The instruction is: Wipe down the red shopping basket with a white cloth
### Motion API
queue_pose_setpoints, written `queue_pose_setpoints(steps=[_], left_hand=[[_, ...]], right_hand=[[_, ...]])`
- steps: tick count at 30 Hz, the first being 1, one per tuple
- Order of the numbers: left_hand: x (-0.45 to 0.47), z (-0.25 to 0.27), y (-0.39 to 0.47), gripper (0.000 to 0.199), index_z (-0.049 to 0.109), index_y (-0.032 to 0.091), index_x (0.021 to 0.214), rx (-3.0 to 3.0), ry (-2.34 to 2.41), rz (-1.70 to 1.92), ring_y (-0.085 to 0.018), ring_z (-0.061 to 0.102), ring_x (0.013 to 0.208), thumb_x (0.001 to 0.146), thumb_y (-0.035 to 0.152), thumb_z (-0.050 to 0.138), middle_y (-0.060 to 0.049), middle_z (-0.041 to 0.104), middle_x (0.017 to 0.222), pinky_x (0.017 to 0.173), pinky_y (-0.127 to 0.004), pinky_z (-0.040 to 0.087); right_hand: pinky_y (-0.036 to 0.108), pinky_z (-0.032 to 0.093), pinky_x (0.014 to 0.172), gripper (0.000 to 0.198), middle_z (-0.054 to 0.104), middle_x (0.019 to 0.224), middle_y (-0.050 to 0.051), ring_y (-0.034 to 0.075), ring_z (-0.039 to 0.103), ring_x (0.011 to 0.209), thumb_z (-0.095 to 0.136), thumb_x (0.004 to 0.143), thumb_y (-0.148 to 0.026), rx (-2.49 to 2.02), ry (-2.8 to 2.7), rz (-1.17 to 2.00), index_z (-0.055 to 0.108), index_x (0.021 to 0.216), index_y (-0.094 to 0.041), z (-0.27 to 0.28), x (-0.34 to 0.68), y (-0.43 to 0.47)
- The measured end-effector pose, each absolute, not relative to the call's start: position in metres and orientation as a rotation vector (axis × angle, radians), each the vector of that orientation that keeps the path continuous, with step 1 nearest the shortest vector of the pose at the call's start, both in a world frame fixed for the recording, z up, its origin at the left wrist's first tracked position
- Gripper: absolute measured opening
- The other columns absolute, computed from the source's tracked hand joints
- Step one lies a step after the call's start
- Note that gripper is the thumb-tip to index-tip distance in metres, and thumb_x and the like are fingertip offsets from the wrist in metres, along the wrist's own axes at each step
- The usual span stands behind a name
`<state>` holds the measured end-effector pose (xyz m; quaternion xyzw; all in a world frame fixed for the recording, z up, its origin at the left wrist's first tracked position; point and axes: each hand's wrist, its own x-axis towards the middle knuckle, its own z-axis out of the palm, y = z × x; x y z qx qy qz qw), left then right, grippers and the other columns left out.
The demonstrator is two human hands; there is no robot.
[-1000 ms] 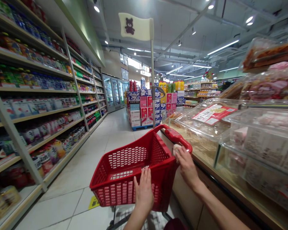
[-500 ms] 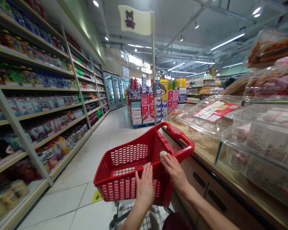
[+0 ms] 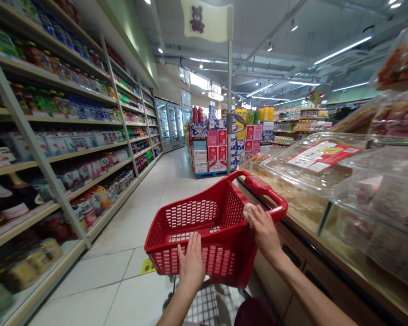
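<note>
A red plastic shopping cart [image 3: 204, 203] with a perforated basket stands in front of me, side-on, with its handle at the right. My left hand [image 3: 192, 262] rests on the near rim of the basket, fingers stretched out flat and holding nothing. At the handle end of the rim, my right hand [image 3: 263, 228] presses a small whitish cloth [image 3: 247, 213] against the red plastic. Its fingers are closed over the cloth, which they partly hide. The basket holds nothing that I can see. From the cart rises a pole with a cream flag [image 3: 207, 20] bearing a bear.
Drink shelves [image 3: 71, 108] line the left side of the aisle. Close on the right runs a food counter with clear plastic covers [image 3: 302, 167]. Stacked boxes [image 3: 217, 149] stand on a blue pallet ahead, with glass-door fridges [image 3: 168, 122] farther back.
My left hand has slid leftward along the near rim, away from my right hand. The right hand with the cloth has moved slightly toward the handle. The whole view has shifted a little.
</note>
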<state>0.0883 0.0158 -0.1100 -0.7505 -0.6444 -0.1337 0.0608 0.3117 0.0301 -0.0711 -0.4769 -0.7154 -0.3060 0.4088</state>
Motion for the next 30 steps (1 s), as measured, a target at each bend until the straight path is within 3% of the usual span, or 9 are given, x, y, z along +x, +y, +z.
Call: queue_pose_setpoints(steps=[7,12,17,23,30], left_hand=[[0.069,-0.112,0.013,0.071,0.024,0.014,0.133,-2.287,-1.933,-0.386,-0.020,0.019,0.130,0.063,0.004,0.032,-0.005,0.023,0.141,0.104,-0.053,0.011],[0.044,-0.113,0.009,0.070,0.026,0.012,0.132,-2.183,-2.064,-0.357,-0.019,0.019,0.130,0.063,0.003,0.031,-0.006,0.022,0.141,0.104,-0.053,0.012],[0.033,-0.112,0.003,0.071,0.024,0.014,0.133,-2.232,-2.042,-0.319,-0.020,0.016,0.131,0.063,0.004,0.033,-0.005,0.021,0.142,0.104,-0.051,0.012],[-0.007,-0.115,-0.009,0.062,0.027,0.012,0.131,-1.998,-2.238,-0.332,-0.021,0.024,0.128,0.070,0.001,0.027,-0.011,0.026,0.139,0.102,-0.053,0.015],[-0.030,-0.114,-0.015,0.063,0.030,0.013,0.130,-2.100,-2.233,-0.331,-0.019,0.027,0.127,0.068,0.001,0.027,-0.009,0.028,0.139,0.104,-0.051,0.016]], right_hand=[[0.041,0.033,0.099,0.046,0.048,0.126,0.004,0.016,0.026,0.127,0.029,0.082,-0.003,-1.090,-2.025,-0.661,0.048,0.120,-0.021,-0.090,0.284,0.029],[0.047,0.029,0.100,0.045,0.046,0.127,0.007,0.019,0.025,0.127,0.029,0.083,-0.004,-1.176,-1.834,-0.702,0.049,0.119,-0.021,-0.091,0.286,0.033],[0.040,0.033,0.099,0.046,0.045,0.128,0.006,0.016,0.024,0.128,0.031,0.082,-0.004,-1.100,-2.067,-0.625,0.045,0.123,-0.019,-0.109,0.236,0.031],[0.045,0.031,0.099,0.049,0.043,0.130,0.007,0.017,0.025,0.127,0.027,0.082,-0.002,-1.150,-1.933,-0.568,0.043,0.124,-0.022,-0.111,0.237,0.037],[0.041,0.038,0.096,0.042,0.044,0.129,0.008,0.017,0.026,0.127,0.032,0.086,-0.009,-0.912,-2.065,-0.400,0.042,0.125,-0.020,-0.143,0.118,0.027]])
